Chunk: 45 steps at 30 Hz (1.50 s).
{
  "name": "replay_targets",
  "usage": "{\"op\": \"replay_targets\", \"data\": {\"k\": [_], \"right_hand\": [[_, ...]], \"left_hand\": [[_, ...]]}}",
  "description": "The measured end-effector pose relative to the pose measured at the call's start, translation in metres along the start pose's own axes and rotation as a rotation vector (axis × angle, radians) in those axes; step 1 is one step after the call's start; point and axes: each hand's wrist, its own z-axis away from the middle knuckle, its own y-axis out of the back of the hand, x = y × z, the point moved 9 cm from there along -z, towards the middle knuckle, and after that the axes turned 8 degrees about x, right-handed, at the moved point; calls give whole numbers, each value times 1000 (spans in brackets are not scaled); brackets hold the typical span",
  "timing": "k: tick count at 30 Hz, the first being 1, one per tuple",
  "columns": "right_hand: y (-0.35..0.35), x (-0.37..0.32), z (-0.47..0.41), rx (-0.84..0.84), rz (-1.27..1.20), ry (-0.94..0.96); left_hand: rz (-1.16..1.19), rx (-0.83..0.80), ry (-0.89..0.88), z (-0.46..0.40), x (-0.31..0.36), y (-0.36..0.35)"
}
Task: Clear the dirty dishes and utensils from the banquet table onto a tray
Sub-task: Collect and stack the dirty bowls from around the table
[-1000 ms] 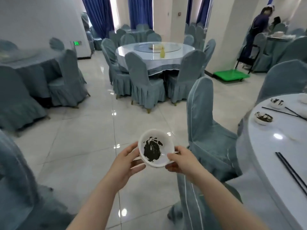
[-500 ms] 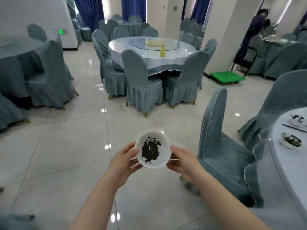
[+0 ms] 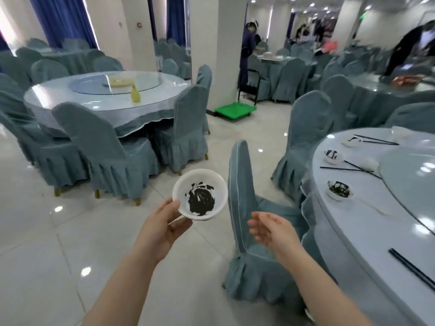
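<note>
A: Head view: the left hand (image 3: pixel 162 228) holds the bowl (image 3: pixel 200 194) alone, thumb over the near rim, fingers (image 3: pixel 180 223) curled underneath. The bowl is white, smeared dark inside, and hangs over the floor (image 3: pixel 70 231), not over any surface.

B: And the right hand (image 3: pixel 270 229)?

A: Open, fingers spread and relaxed, holding nothing. It sits just right of the bowl, apart from it, in front of the chair (image 3: pixel 242 184).

B: So what could go wrong?

A: A one-sided hold on a tilted bowl (it leans toward the camera) could let it slip off the thumb and drop on the tiles. The residue looks dried, though I can't tell for sure, so a spill seems the lesser worry.

B: Anything else?

A: The chair back stands close to the right of the fingers; a careless swing could knock the bowl against it. No tray is in sight, so the carry may be long.

B: And what's left?

A: Well right of the free hand, the surface (image 3: pixel 353 231) carries more dirty bowls (image 3: pixel 340 189) and chopsticks (image 3: pixel 412 269). Reaching for those with the bowl in hand invites a fumble.
</note>
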Motion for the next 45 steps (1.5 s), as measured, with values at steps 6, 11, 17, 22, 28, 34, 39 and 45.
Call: {"op": "replay_targets", "data": {"k": [6, 11, 17, 22, 28, 34, 39, 45], "right_hand": [[97, -14, -102, 269, -118, -15], [149, -9, -146, 427, -175, -56], [192, -12, -188, 609, -200, -78], [226, -5, -222, 768, -208, -154], [274, 29, -251, 881, -165, -281], [330, 25, -310, 948, -68, -298], [364, -2, -377, 870, 198, -260], [382, -79, -472, 717, 204, -61]], "left_hand": [[-61, -111, 7, -89, 16, -103], [-71, -190, 44, -144, 14, -163], [-73, -292, 138, -222, 1, -233], [-87, -352, 217, -285, -15, -287], [-114, -373, 291, -334, -48, -336], [-136, -348, 332, -371, -80, -394], [-142, -251, 325, -396, -109, -437], [-137, -142, 277, -421, -115, -477]]}}
